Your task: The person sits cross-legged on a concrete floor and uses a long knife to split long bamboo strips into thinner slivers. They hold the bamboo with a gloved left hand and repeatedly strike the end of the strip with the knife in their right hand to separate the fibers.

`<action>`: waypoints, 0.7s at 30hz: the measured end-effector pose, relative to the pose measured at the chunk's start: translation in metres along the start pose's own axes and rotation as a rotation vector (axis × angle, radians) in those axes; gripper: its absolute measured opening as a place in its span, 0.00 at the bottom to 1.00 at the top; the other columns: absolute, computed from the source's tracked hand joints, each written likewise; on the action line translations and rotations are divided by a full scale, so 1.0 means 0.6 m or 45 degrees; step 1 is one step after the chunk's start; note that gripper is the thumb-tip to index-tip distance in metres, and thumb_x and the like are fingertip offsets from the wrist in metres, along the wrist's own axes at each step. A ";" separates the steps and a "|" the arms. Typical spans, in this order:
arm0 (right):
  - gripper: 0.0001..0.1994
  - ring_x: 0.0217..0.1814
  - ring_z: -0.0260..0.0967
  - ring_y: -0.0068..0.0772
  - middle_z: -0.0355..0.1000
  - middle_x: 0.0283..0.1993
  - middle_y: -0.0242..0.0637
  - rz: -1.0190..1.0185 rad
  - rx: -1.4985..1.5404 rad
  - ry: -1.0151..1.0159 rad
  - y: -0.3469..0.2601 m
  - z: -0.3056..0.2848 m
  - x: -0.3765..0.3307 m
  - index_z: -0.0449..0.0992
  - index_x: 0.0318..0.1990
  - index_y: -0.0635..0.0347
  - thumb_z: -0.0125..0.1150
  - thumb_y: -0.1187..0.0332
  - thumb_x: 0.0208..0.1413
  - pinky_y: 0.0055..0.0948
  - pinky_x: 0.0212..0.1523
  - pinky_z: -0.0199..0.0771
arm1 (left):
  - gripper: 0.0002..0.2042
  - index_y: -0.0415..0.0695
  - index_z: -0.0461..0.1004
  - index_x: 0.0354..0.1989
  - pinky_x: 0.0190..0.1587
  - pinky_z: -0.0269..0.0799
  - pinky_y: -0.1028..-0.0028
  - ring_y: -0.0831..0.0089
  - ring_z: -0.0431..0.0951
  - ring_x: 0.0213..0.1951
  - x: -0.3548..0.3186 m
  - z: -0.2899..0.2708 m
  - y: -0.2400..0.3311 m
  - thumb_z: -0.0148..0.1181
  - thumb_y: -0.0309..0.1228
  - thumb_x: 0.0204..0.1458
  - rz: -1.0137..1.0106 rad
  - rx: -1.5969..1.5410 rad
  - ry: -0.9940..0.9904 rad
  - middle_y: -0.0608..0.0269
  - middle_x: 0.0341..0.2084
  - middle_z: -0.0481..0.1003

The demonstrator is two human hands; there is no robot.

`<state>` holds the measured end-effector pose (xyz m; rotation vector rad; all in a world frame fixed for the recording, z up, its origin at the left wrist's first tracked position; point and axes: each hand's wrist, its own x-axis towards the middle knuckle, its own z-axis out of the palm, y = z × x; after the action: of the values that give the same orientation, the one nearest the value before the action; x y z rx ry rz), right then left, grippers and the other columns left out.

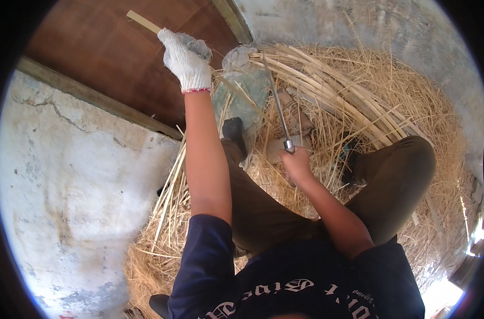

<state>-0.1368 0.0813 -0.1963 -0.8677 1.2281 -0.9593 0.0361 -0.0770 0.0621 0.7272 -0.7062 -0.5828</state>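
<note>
Pale flat bamboo-like strip: white-gloved left grip holds it.
Long grey metal knife: bare right grip holds it; slipping could cut.

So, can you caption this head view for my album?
Gloved left hand holds a pale strip, bare right hand a knife, amid tan shreds.

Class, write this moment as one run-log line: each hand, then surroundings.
left hand: gloved, holds pale strip | right hand: bare, holds long-bladed knife | nearby: long strips, straw-like shavings, greenish plastic bag
</note>
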 end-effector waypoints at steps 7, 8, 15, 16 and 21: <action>0.11 0.11 0.55 0.25 0.60 0.16 0.30 0.373 0.286 -0.198 0.030 0.034 -0.042 0.66 0.22 0.57 0.61 0.75 0.52 0.29 0.13 0.52 | 0.28 0.51 0.57 0.20 0.16 0.50 0.69 0.72 0.55 0.13 -0.009 0.012 -0.006 0.53 0.57 0.65 0.000 -0.036 0.018 0.70 0.12 0.54; 0.11 0.11 0.54 0.24 0.60 0.16 0.30 0.521 0.338 -0.280 0.027 0.030 -0.042 0.66 0.22 0.57 0.61 0.75 0.52 0.29 0.13 0.52 | 0.28 0.51 0.57 0.20 0.16 0.49 0.69 0.73 0.55 0.13 -0.009 0.007 -0.004 0.53 0.57 0.65 -0.015 -0.033 0.037 0.70 0.12 0.54; 0.11 0.11 0.57 0.25 0.62 0.15 0.32 0.077 0.340 -0.074 -0.011 0.024 -0.039 0.68 0.20 0.60 0.62 0.74 0.51 0.31 0.12 0.53 | 0.28 0.51 0.58 0.21 0.16 0.49 0.69 0.73 0.55 0.12 -0.005 -0.011 0.006 0.52 0.57 0.66 -0.013 -0.021 -0.012 0.70 0.12 0.55; 0.12 0.12 0.58 0.26 0.63 0.15 0.33 -0.029 0.335 -0.046 -0.008 0.025 -0.042 0.68 0.19 0.61 0.63 0.73 0.51 0.33 0.12 0.53 | 0.28 0.51 0.58 0.21 0.16 0.49 0.69 0.72 0.55 0.12 -0.005 -0.011 0.003 0.52 0.57 0.66 -0.018 -0.019 -0.010 0.70 0.12 0.55; 0.12 0.10 0.56 0.25 0.61 0.15 0.31 0.261 0.100 -0.157 0.051 0.015 -0.014 0.66 0.21 0.59 0.62 0.75 0.52 0.30 0.12 0.53 | 0.28 0.51 0.58 0.20 0.15 0.49 0.69 0.72 0.54 0.12 -0.009 0.003 -0.004 0.51 0.58 0.66 -0.016 -0.021 0.020 0.70 0.12 0.55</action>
<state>-0.1248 0.1002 -0.2204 -0.7132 1.1419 -0.7728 0.0308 -0.0753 0.0589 0.7209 -0.6822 -0.5932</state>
